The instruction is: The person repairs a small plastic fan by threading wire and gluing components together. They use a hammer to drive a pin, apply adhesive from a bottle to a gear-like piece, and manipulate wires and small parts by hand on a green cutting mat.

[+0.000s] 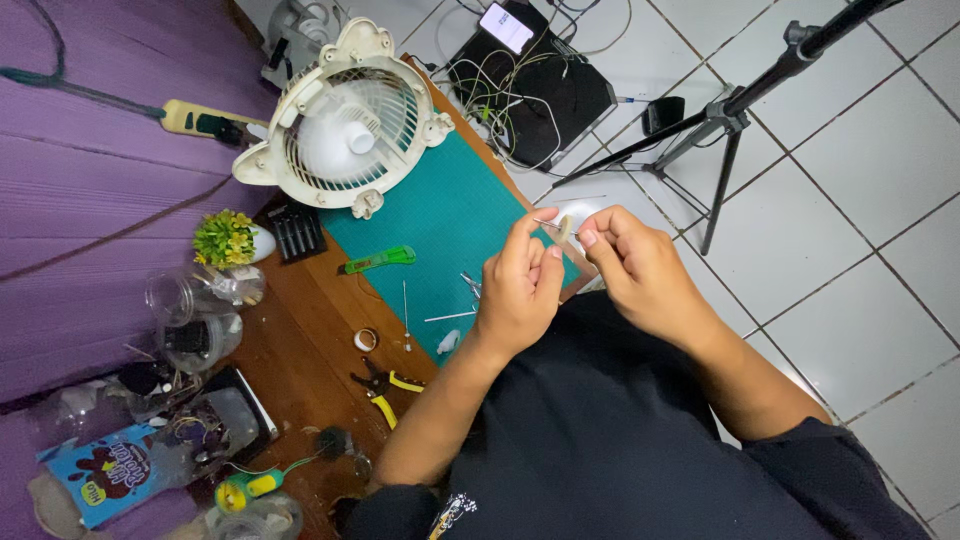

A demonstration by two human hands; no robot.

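The scene is evenly and brightly lit from overhead. Soft glare is seen on the white floor tiles, and only faint shadows are cast under the tripod. Focus is sharp throughout. Straight tile lines are bent slightly towards the edges by the wide lens.

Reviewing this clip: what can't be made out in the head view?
- Small pale piece pinched between left hand and right hand: too small, fingertips cover it.
- Thin wire at it: too fine to identify.
- Tweezers on green mat: partly behind left hand.
- Tripod: top cut off.
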